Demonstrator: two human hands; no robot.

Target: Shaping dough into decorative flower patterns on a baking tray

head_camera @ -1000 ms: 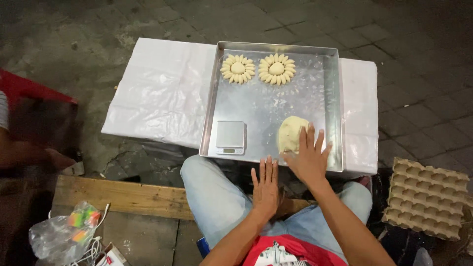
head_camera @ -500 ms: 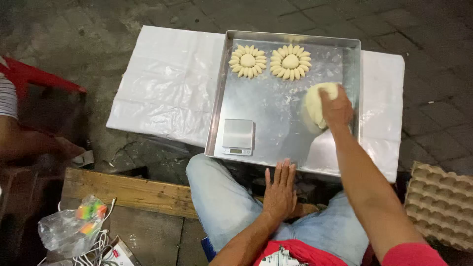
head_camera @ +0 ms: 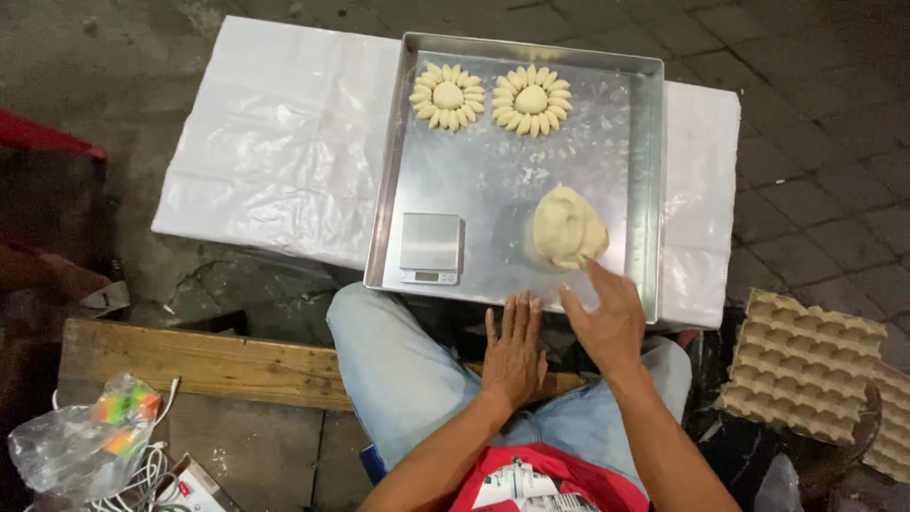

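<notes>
A lump of pale dough (head_camera: 567, 228) lies on the near right of a metal baking tray (head_camera: 626, 171). My right hand (head_camera: 607, 318) hovers open just below the dough, fingertips over the tray's near edge, holding nothing. My left hand (head_camera: 514, 351) rests flat and open on my lap beside it. Two flower-shaped dough pieces (head_camera: 448, 96) (head_camera: 531, 99) sit at the tray's far end. A small silver digital scale (head_camera: 429, 246) stands on the tray's near left.
The tray sits on a low stand covered with white plastic sheet (head_camera: 275, 152). A cardboard egg carton (head_camera: 806, 365) lies at the right. A wooden board (head_camera: 190, 365) and a plastic bag with coloured items (head_camera: 90, 441) are at the left.
My right hand was pressing on the dough further up the tray; it has let go and drawn back towards me. The dough now lies uncovered. The left hand stays in my lap.
</notes>
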